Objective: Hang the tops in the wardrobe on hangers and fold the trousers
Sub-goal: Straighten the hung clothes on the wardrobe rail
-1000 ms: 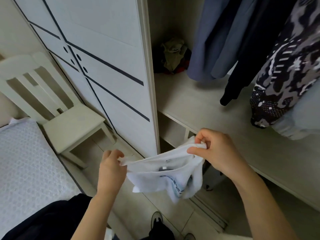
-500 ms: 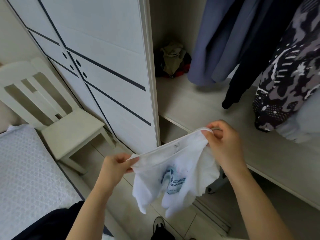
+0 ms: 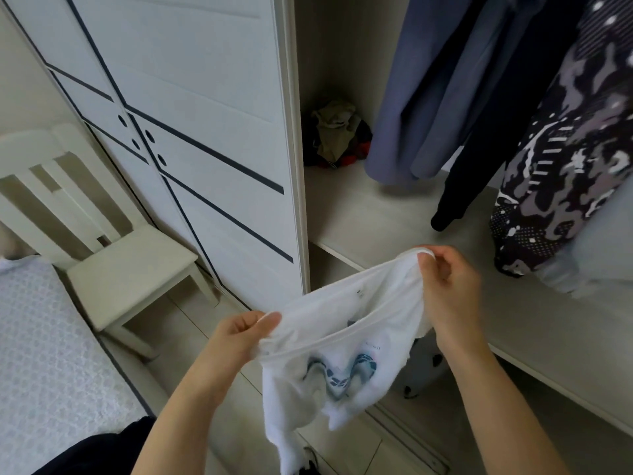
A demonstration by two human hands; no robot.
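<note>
Your left hand point(image 3: 239, 341) pinches one side of the white top point(image 3: 346, 323) at the neck edge, thumb pressed over curled fingers. Your right hand point(image 3: 448, 293), held higher, has its fingers curled round a bunched fold at the other side. The top hangs between them over the floor, just in front of the wardrobe shelf point(image 3: 376, 217).

Writing: blue-grey print point(image 3: 339, 371) on the front, crumpled, shape unclear. Tiny lettering just above its right side, too small to read. Small dark mark inside the neck; cannot tell if it is a label.

Hard to make out:
- The top's lower part is bunched and runs down to the frame's bottom edge.
- Pale spotted object point(image 3: 423, 375) under the shelf, mostly behind the top; unidentifiable.
- Blue-grey garment point(image 3: 428, 97), dark garment point(image 3: 496, 114) and patterned garment point(image 3: 565, 149) hang above the shelf, tops cut off.
- Crumpled bundle point(image 3: 337, 138) in the shelf's back corner, in shadow.
</note>
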